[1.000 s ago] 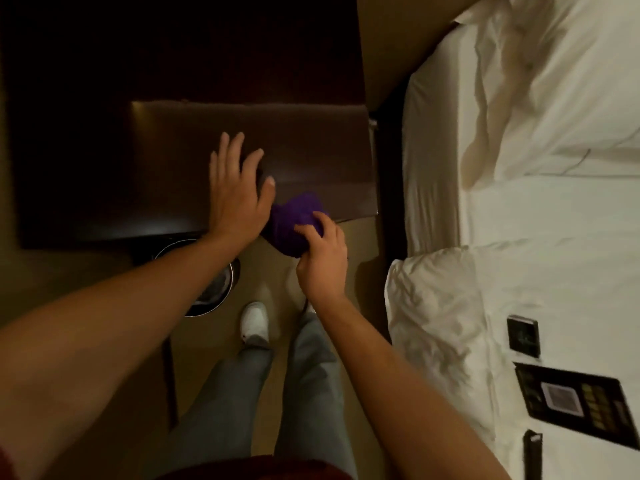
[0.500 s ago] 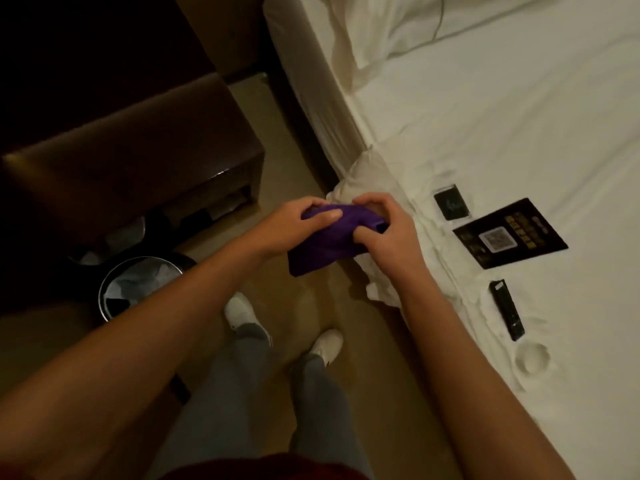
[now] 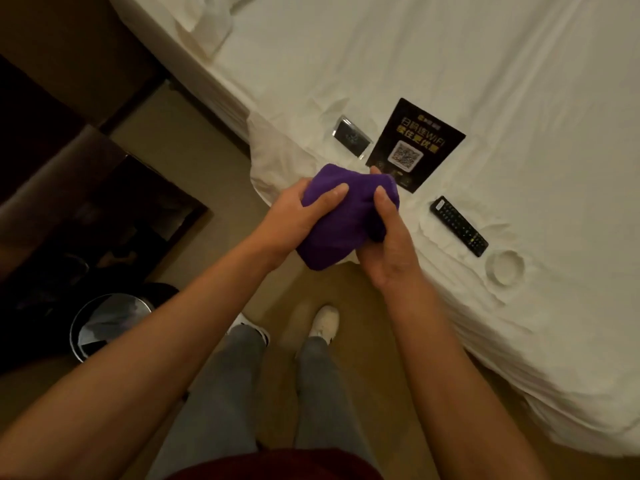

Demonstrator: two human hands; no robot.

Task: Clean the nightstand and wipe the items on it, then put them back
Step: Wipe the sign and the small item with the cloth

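Note:
A bunched purple cloth [image 3: 341,220] is held in the air at the bed's edge. My left hand [image 3: 294,216] grips its left side and my right hand [image 3: 388,244] grips its right side, thumbs on top. On the white bed sheet [image 3: 485,81] lie a black WiFi card with a QR code [image 3: 415,143], a small dark square item in clear wrap [image 3: 351,135], a black remote control [image 3: 459,226] and a white round dish [image 3: 505,266]. The dark wooden nightstand [image 3: 69,188] stands at the left, partly in shadow.
A round metal waste bin [image 3: 107,323] with a liner sits on the floor below the nightstand. My legs and white shoes [image 3: 323,322] stand on the tan floor between nightstand and bed. A white pillow corner [image 3: 270,161] hangs off the bed.
I turned from the nightstand toward the bed. My left hand left the nightstand top and joined my right on the purple cloth, which moved over the bed's edge near the card.

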